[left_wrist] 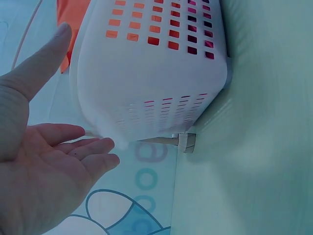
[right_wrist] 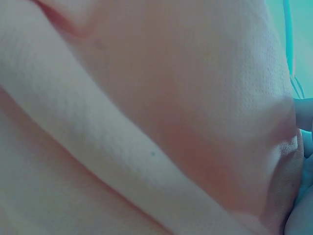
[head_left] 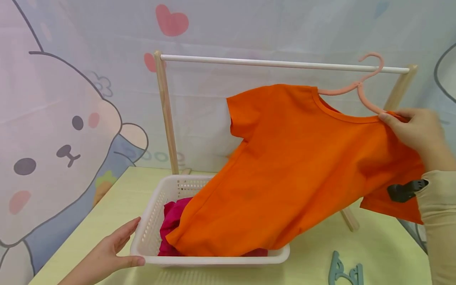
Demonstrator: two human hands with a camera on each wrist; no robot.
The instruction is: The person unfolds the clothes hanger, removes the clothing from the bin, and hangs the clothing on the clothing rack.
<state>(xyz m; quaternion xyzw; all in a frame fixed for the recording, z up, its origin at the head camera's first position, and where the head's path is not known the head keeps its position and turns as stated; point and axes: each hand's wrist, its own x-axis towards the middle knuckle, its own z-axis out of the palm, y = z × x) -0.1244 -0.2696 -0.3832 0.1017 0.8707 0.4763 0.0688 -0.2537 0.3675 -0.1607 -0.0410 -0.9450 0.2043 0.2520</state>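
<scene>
An orange T-shirt (head_left: 285, 166) is spread on a pink hanger (head_left: 370, 103), whose hook overlaps the rail in the head view. My right hand (head_left: 420, 128) grips the shirt's shoulder near the hanger's arm, thumb in front. Shirt fabric (right_wrist: 156, 107) fills most of the right wrist view. The shirt's hem hangs down into a white plastic basket (head_left: 147, 229), over crumpled magenta cloth (head_left: 171, 221). At the basket's left front corner is my left hand (head_left: 110, 253), fingers extended and thumb apart, fingertips right at the rim.
Behind the basket stands a rack with a white rail (head_left: 249, 62) and wooden posts (head_left: 166, 114). A grey-green folded hanger (head_left: 340, 271) lies on the pale yellow table (head_left: 306, 265) at front right. A patterned cloth backdrop (head_left: 213, 23) hangs behind.
</scene>
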